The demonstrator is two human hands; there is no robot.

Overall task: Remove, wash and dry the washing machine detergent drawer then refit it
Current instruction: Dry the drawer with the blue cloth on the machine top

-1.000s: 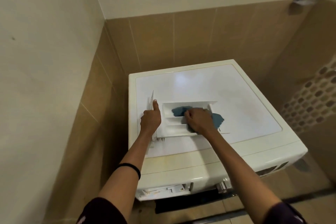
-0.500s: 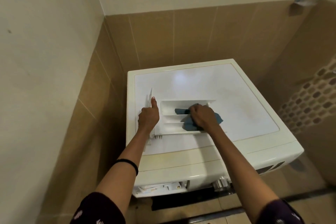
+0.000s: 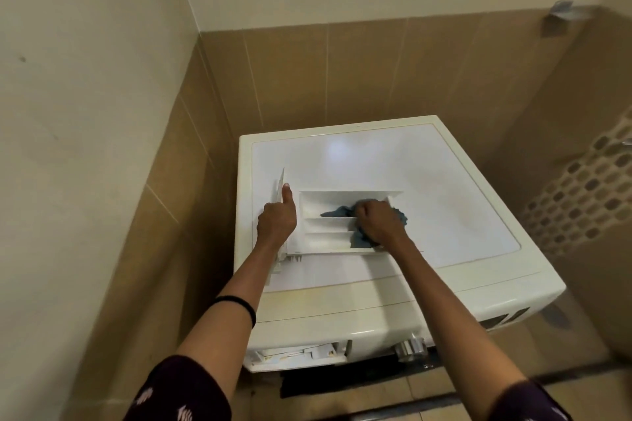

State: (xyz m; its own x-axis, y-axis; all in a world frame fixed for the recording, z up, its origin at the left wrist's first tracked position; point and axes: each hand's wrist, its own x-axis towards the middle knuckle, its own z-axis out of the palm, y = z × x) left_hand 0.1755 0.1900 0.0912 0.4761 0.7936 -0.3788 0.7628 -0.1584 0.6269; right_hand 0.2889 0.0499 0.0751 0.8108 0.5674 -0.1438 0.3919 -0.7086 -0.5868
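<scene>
The white detergent drawer (image 3: 325,225) lies flat on top of the cream washing machine (image 3: 444,181), its compartments facing up. My left hand (image 3: 277,219) grips the drawer's front panel at its left end, thumb pointing up along the panel. My right hand (image 3: 378,224) holds a bunched blue cloth (image 3: 337,213) and presses it into the drawer's right part. Part of the cloth sticks out past my knuckles on the right. The open drawer slot (image 3: 301,354) shows on the machine's front, lower left.
The machine stands in a corner with tan tiled walls on the left and behind. A chrome knob (image 3: 410,349) sits on the front panel. A mosaic tiled wall (image 3: 581,202) is at the right. A metal wall fitting (image 3: 561,15) hangs high at the right.
My right hand with the blue cloth has shifted from the drawer's near compartments toward its far right part. My left hand keeps its hold on the front panel.
</scene>
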